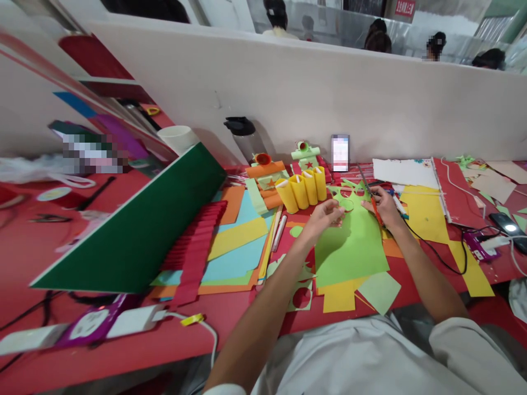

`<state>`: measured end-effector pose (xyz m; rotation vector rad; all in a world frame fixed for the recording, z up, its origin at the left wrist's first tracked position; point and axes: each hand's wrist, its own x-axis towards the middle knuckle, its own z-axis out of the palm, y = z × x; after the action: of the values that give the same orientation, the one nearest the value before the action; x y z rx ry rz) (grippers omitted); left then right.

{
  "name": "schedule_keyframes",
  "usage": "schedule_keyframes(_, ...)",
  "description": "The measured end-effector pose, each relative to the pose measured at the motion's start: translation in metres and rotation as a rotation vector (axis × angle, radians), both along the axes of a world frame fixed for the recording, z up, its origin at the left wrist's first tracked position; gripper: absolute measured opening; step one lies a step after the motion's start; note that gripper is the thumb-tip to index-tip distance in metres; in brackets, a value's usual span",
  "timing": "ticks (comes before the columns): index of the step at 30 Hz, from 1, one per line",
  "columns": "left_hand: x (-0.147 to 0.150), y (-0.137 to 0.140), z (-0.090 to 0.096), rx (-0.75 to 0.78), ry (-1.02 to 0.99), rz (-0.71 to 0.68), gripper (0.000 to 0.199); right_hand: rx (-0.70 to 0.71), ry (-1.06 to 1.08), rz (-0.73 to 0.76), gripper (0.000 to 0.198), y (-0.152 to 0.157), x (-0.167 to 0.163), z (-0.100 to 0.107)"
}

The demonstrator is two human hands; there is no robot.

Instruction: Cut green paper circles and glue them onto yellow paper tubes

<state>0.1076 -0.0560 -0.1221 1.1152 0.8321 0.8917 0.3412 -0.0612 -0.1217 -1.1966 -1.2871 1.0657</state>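
Note:
My left hand [327,214] pinches the cut upper edge of a bright green sheet of paper [352,249], beside a round outline near its top. Opposite it, my right hand [385,206] grips scissors [375,208] with orange handles, their blades pointing up and away from me. Curved scraps and cut-outs run along the sheet's far edge. Whether the round piece beside my left fingers is loose or still joined to the sheet is hard to make out. Several yellow paper rolls [307,189] stand just behind my left hand.
A dark green board [135,225] leans at the left near coloured sheets [234,258]. Behind stand a bottle [247,142], paper models [267,178] and a lit phone [340,153]. Cables and a power strip [480,244] lie right; another strip [96,323] lies front left. A white partition [288,93] borders the table.

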Motion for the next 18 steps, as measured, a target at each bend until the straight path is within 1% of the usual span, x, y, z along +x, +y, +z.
schedule_keyframes(4,0.003,0.0,-0.001,-0.098,-0.069,0.022,0.055,0.002,0.005,0.041,0.052,-0.003,-0.003,0.006)
schedule_keyframes(7,0.006,0.003,-0.007,-0.114,-0.067,0.039,0.055,-0.011,-0.029,0.058,0.053,-0.006,-0.004,0.009)
schedule_keyframes(10,0.009,0.003,-0.011,-0.089,-0.044,0.055,0.053,-0.026,-0.025,0.057,0.055,-0.007,-0.005,0.01)
schedule_keyframes(12,0.01,0.0,-0.011,-0.041,-0.016,0.076,0.051,-0.019,-0.011,0.045,0.057,-0.007,-0.005,0.011)
schedule_keyframes(16,0.009,-0.003,-0.007,0.055,0.022,0.138,0.051,0.08,-0.009,-0.043,0.058,-0.008,0.0,0.017)
schedule_keyframes(18,0.009,-0.002,-0.006,0.066,-0.007,0.148,0.053,0.09,-0.025,-0.073,0.06,-0.011,0.003,0.025)
